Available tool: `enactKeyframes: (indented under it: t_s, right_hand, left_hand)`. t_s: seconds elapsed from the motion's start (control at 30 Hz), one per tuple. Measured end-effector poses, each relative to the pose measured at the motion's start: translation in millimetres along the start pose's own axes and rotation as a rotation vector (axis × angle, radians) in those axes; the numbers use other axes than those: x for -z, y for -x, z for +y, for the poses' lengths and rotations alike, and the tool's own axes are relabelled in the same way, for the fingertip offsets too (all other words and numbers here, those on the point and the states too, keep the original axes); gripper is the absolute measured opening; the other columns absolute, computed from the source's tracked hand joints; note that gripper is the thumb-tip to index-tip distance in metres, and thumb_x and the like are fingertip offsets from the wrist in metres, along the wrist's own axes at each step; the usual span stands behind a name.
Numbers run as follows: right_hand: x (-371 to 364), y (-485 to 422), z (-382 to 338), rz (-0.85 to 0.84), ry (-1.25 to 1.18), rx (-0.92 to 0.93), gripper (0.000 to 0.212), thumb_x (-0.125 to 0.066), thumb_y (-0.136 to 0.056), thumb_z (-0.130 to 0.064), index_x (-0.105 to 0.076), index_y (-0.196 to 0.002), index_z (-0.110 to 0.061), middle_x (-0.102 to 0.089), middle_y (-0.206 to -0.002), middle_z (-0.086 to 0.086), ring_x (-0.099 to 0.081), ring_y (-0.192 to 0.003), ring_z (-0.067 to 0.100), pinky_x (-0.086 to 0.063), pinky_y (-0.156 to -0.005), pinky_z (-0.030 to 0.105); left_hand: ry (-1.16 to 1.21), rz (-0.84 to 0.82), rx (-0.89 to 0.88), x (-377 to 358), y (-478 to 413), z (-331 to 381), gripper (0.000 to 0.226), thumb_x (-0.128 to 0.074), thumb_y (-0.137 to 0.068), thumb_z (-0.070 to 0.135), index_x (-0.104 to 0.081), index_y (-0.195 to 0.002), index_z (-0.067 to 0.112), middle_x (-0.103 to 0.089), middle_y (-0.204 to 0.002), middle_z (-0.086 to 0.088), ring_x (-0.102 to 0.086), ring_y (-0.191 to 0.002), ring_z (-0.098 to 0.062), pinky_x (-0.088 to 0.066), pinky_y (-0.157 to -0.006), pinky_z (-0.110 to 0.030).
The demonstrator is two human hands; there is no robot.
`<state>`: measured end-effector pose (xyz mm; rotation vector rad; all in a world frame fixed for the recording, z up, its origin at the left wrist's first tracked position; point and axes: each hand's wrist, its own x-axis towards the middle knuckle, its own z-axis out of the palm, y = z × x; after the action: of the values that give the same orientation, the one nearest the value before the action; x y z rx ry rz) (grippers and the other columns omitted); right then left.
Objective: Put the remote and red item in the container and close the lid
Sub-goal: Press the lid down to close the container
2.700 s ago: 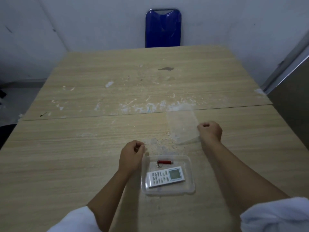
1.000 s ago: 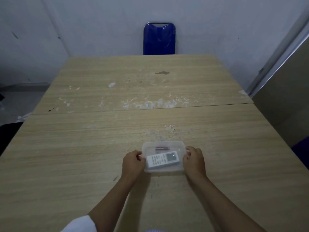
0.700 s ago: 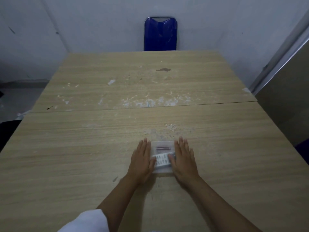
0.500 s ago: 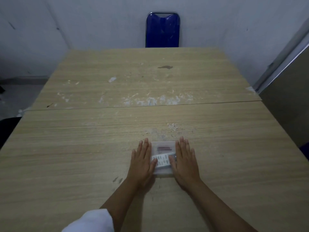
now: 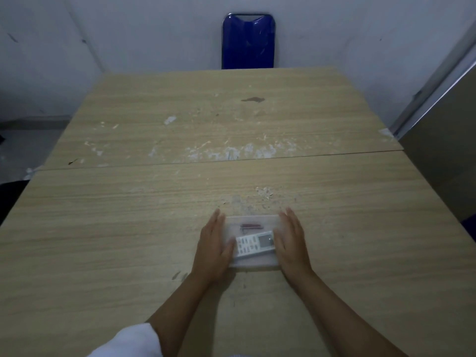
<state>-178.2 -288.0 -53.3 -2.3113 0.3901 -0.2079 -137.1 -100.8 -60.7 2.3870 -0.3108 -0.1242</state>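
Lid [image 5: 253,220] sits frosted over my clear container [image 5: 253,264]; white remote [image 5: 255,245] and red item [image 5: 251,226] show through, my left hand [image 5: 212,249] and right hand [image 5: 289,244] flat, fingers spread, on its ends.

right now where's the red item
In the head view the red item lies inside the closed clear container, just beyond the remote, between the left hand and right hand.

worn wooden table [image 5: 154,228] (paint-flecked) bears one clear lidded container [image 5: 253,262].
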Motion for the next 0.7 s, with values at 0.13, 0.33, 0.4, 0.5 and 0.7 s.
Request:
enactKeyframes:
  t_s: [0.13,0.33,0.4,0.5,0.7]
  right_hand:
    - [4,-16,8,0.22,-0.035,-0.29,0.021,-0.047,-0.095,-0.018,-0.062,-0.102,-0.006,-0.064,-0.109,0.021,-0.06,-0.098,0.034,-0.047,-0.081,0.037]
    - [2,-18,7,0.126,0.207,-0.274,0.033,-0.037,-0.099,-0.029,-0.056,-0.087,-0.005,-0.069,-0.09,0.024,-0.064,-0.081,0.04,-0.045,-0.064,0.037]
    - [1,-19,7,0.103,0.254,-0.271,0.033,-0.035,-0.099,-0.032,-0.055,-0.091,-0.008,-0.069,-0.09,0.024,-0.064,-0.081,0.04,-0.049,-0.065,0.039]
    - [2,-19,7,0.081,0.286,-0.278,0.032,-0.032,-0.099,-0.034,-0.053,-0.096,-0.01,-0.069,-0.092,0.023,-0.065,-0.083,0.04,-0.051,-0.067,0.039]
    - [8,-21,5,0.03,0.206,-0.332,0.04,-0.031,-0.099,-0.036,-0.058,-0.097,-0.007,-0.068,-0.1,0.024,-0.064,-0.091,0.039,-0.048,-0.072,0.038]
  left_hand:
    - [0.153,0.24,0.331,-1,-14,9,0.035,-0.041,-0.096,0.034,-0.056,-0.114,0.009,-0.061,-0.114,-0.012,-0.059,-0.107,-0.027,-0.047,-0.089,-0.035]
    - [0.02,0.213,0.393,-11,-17,15,0.033,-0.035,-0.098,0.034,-0.05,-0.083,0.009,-0.055,-0.072,-0.005,-0.057,-0.068,-0.026,-0.036,-0.058,-0.03]
    - [0.01,0.209,0.403,-12,-18,16,0.03,-0.034,-0.099,0.033,-0.044,-0.082,0.011,-0.051,-0.069,-0.003,-0.052,-0.064,-0.024,-0.033,-0.057,-0.029]
    - [0.017,0.187,0.405,-12,-19,19,0.028,-0.033,-0.099,0.033,-0.041,-0.082,0.012,-0.053,-0.071,-0.005,-0.052,-0.065,-0.025,-0.035,-0.058,-0.03]
    - [0.068,0.186,0.463,-2,-13,19,0.034,-0.033,-0.098,0.036,-0.047,-0.084,0.009,-0.054,-0.077,-0.007,-0.051,-0.071,-0.024,-0.034,-0.064,-0.03]
